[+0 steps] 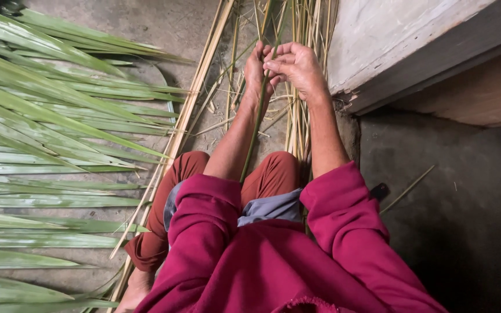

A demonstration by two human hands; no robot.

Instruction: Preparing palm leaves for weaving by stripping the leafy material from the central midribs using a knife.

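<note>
Thin green leaf strip [256, 124] runs from lap up between both hands, over the concrete floor [163, 29]. Left hand [256, 69] fingers closed around the strip; right hand [298, 65] fingers pinch its upper end. Pale dried midribs [302, 124] lie just beneath. Green palm fronds [47, 133] spread on the left. Grey wall corner [401, 46] on the right.

I see one view only, worn on the head | it looks steeply down over the magenta long sleeves [343, 226] and rust-red trousered knees [273, 171] | close range, grey concrete floor [453, 191] fills the frame | no second view to overlap.
</note>
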